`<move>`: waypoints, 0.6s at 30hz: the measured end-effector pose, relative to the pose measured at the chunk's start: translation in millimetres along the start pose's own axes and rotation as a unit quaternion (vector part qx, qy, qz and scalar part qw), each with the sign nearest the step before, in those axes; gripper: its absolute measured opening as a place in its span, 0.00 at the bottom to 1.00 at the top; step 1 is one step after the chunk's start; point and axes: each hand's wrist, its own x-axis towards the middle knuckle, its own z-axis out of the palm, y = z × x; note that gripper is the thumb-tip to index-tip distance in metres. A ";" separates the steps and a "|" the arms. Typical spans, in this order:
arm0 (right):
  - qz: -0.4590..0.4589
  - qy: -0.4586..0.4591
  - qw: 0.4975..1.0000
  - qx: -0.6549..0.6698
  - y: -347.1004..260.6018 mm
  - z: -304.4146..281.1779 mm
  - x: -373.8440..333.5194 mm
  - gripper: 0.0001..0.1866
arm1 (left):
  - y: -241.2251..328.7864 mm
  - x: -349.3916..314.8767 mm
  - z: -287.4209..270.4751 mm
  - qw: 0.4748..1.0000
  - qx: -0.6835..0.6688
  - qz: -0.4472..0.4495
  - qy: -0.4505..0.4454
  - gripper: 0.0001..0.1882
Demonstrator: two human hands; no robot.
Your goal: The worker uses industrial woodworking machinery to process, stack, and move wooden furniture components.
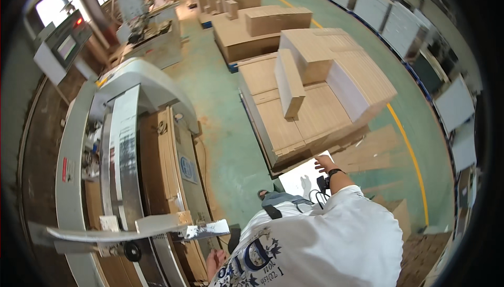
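My right hand [324, 164] reaches forward and right, fingers spread, at the upper edge of a white panel [300, 178] beside the near stack of boards. Nothing shows in its grip. A dark band with a hanging cord is around that wrist. My left hand [215, 262] is low by my body, next to the side of the long machine [181, 145]. Its fingers are partly hidden and look bent, so its hold is unclear. Just above it, a curved metal guard arm [126, 233] reaches across the machine toward me.
A pallet stack of wood-coloured boards [310, 124] stands ahead, with an upright board [287, 85] on it and more stacks behind. A control box [65, 45] overhangs the machine at left. Cardboard [367, 153] lies right of the stack, near a yellow floor line [412, 161].
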 end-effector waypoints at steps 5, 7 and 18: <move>0.024 -0.021 0.999 -0.006 15.9 -24.1 -14.0 0.27 | 111.3 22.3 95.3 0.977 -0.059 0.107 -0.176 0.19; 0.018 -0.008 1.000 0.017 13.3 -28.4 5.3 0.27 | 148.6 22.1 161.9 0.968 -0.120 0.083 -0.203 0.18; -0.099 -0.014 0.961 0.259 -174.3 -20.3 161.1 0.43 | 214.6 123.4 519.8 0.938 0.126 -0.012 -0.322 0.28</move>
